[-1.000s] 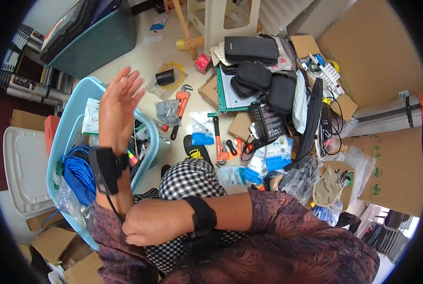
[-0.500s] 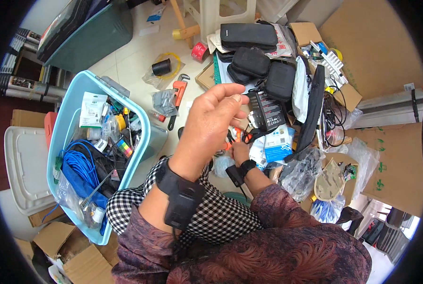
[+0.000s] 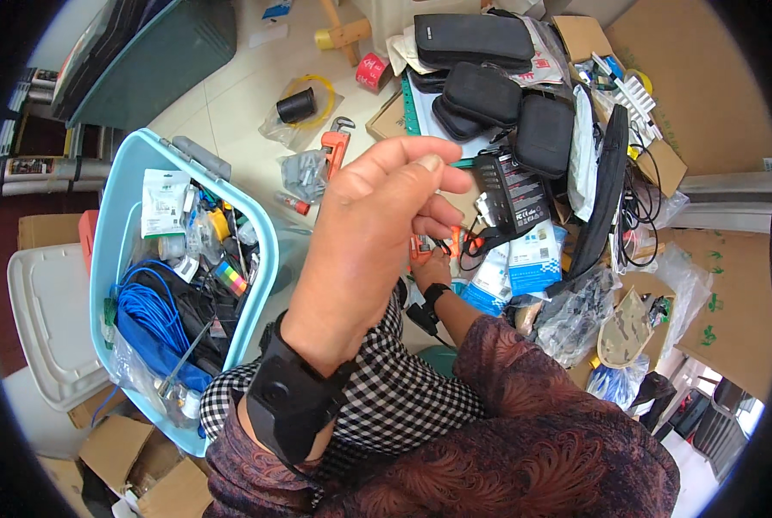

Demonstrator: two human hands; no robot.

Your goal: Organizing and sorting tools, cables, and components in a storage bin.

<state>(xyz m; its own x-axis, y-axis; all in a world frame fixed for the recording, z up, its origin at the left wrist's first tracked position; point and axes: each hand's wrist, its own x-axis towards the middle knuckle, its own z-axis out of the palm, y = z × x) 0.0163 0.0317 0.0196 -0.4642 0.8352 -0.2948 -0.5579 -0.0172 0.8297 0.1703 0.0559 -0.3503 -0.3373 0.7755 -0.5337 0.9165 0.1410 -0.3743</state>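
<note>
The left hand (image 3: 373, 211) is held raised at the centre of the view, above the floor (image 3: 230, 99); its grip is loosely curled, with the fingers part-way bent, the thumb tip near the index finger and nothing seen between them. A black device (image 3: 293, 399) is strapped to its wrist. The right hand (image 3: 427, 268) is lowered to an orange tool (image 3: 419, 248), which lies on the floor beyond the knees and is partly hidden by the left hand; whether its grip is pressed around the tool cannot be made out.

To the right of that spot, blue-and-white packets (image 3: 537, 261) are heaped just beside a black box (image 3: 519, 197), and black zip cases (image 3: 482, 91) are piled beyond. Farther forward, an orange pipe wrench (image 3: 337, 145) is seen beside a bag of grey parts (image 3: 302, 175). On the left, a light-blue bin (image 3: 267, 246) is filled with coiled blue cable (image 3: 150, 312), packets and small items.
</note>
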